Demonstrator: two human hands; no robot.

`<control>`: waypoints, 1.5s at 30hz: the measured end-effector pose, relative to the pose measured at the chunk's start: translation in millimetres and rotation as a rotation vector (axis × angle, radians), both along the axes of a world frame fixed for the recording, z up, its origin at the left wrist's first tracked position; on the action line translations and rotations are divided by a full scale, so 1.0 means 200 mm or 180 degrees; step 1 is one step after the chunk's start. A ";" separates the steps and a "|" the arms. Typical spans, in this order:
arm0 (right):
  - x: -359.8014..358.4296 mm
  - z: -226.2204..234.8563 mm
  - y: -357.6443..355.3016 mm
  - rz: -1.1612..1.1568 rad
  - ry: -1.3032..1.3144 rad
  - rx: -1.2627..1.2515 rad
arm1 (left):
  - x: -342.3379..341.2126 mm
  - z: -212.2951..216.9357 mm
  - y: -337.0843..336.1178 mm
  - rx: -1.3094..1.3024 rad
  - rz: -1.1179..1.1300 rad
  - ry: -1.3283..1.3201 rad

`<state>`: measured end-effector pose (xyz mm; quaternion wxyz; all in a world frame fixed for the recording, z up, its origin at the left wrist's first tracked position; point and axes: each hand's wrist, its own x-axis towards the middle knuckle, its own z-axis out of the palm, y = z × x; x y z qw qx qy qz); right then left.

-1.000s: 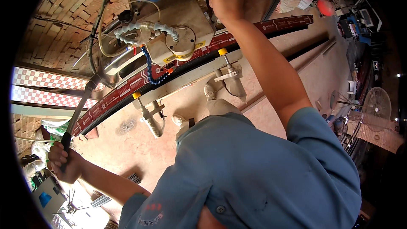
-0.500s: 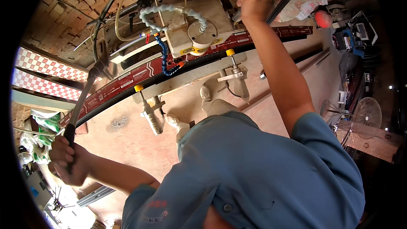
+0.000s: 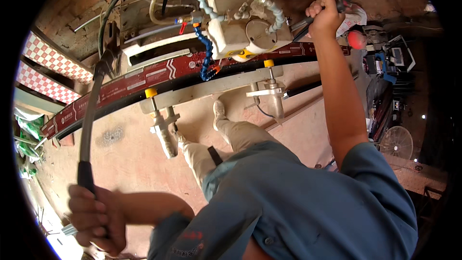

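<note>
Handles (image 3: 85, 175) within both hands (image 3: 98, 219)

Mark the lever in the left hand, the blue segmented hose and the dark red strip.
Lever (image 3: 91, 120): head view, middle of its shaft.
Blue segmented hose (image 3: 208, 50): head view, mid-length.
Dark red strip (image 3: 127, 84): head view, left part of its face.

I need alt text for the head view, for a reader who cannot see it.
A person's left hand grips the black handle of a long lever; the right hand grips another handle beside a machine head with a segmented blue hose. A maroon bar crosses the view, near two yellow-capped cylinders.
</note>
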<state>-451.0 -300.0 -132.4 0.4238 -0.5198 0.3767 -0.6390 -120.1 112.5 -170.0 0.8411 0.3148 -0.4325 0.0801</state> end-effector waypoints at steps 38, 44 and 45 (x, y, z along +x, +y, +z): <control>-0.05 -0.06 -0.05 0.0150 0.0187 0.0212 | -0.16 -0.27 0.19 0.0551 0.0898 0.0003; -0.06 -0.08 -0.04 0.0221 0.0195 0.0144 | -0.19 -0.35 0.13 0.0235 0.0403 -0.0531; -0.05 -0.08 -0.04 0.0239 0.0220 0.0187 | -0.20 -0.37 0.11 0.0084 0.0406 -0.0498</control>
